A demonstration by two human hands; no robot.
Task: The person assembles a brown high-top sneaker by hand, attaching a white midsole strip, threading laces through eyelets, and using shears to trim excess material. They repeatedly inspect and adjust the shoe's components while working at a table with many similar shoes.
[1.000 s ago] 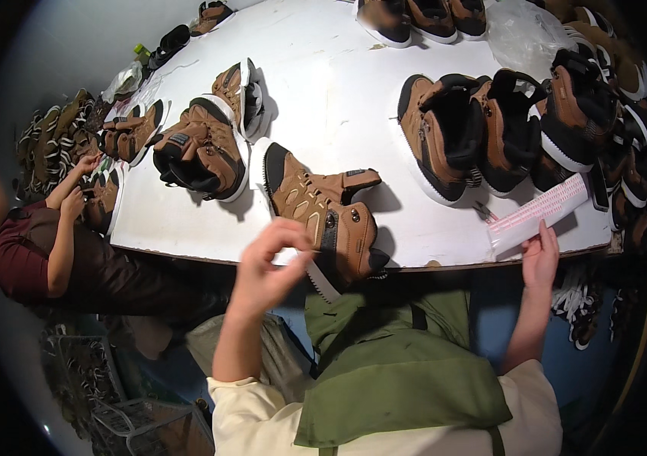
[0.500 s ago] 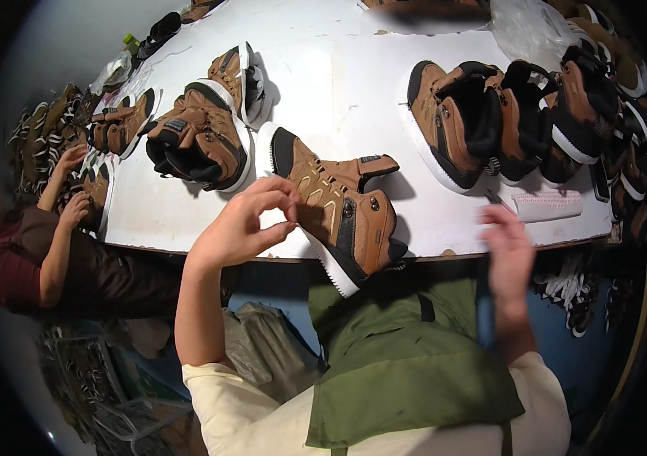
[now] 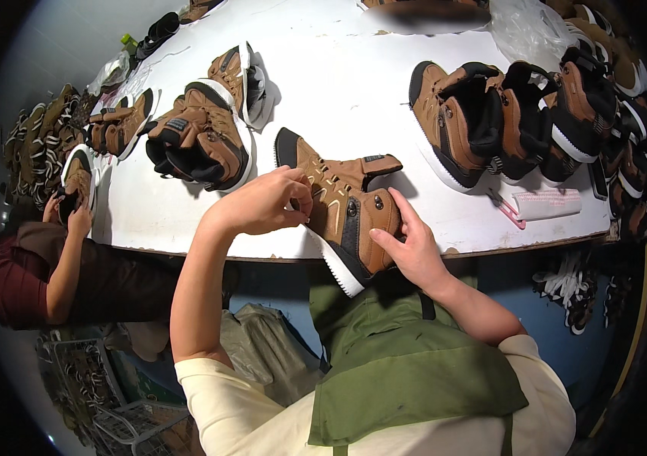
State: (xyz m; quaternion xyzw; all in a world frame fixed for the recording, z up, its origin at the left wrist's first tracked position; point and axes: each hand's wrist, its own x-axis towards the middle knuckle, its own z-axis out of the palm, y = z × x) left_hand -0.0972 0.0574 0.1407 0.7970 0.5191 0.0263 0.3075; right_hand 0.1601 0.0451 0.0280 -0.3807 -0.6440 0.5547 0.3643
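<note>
A brown and black boot [image 3: 361, 211] with a white sole lies on its side at the table's front edge, its toe pointing away to the left. My left hand [image 3: 266, 201] is at the boot's near side by the sole seam, thumb and fingertips pinched together. What they hold, if anything, is too small to make out. My right hand [image 3: 409, 242] grips the boot's heel end, with the thumb on the upper and the fingers around the back of the collar. The boot's tongue sticks out beyond the lacing.
Several matching boots [image 3: 453, 125] stand in a row at right, and more boots [image 3: 206, 137] at left. A pink-handled tool [image 3: 507, 209] lies beside a rolled white sheet [image 3: 548, 204]. At far left a co-worker's hands [image 3: 76, 220] hold another boot. The white table's front edge [image 3: 460, 254] runs before me.
My right hand has come left from near the pink-handled tool and taken hold of the boot's heel end. The boot has shifted slightly. The co-worker has lifted a boot.
</note>
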